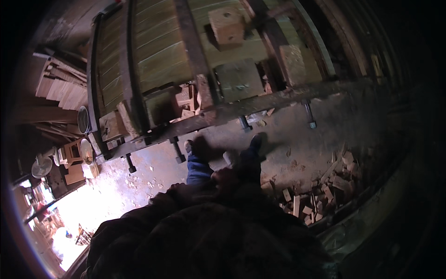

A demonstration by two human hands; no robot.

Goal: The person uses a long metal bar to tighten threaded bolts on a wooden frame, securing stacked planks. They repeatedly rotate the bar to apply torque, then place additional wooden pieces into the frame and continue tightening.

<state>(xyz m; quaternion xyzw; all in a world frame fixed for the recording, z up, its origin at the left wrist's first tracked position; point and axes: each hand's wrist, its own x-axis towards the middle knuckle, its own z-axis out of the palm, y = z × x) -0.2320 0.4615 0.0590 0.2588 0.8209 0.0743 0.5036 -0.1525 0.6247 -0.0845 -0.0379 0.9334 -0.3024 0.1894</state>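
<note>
Rust-brown steel first: looking down on a barred clamping frame [191,42], lying across a boarded wooden panel [153,51], presumably for keeping the boards flat. Noticing a heap of wood offcuts [327,193] lying on the floor [158,162] at lower right, probably for staying out of the way underfoot. Finding a squared wooden block [226,25] resting between bars and a flat greyish block [238,79] lying beside the front rail [260,102], perhaps serving as packing. Seeing threaded bolts [178,151] jutting from that rail toward the feet, likely for turning from this side. Holding both hands low before the body, apart from the rail: the left hand [176,187] at the dark jacket [200,232], the right hand [225,176] near the blue trousers [199,171]. Spotting a small pale object [228,159] just beyond the right hand, possibly being gripped; in such darkness, not being able to tell either hand's opening or contents.
</note>
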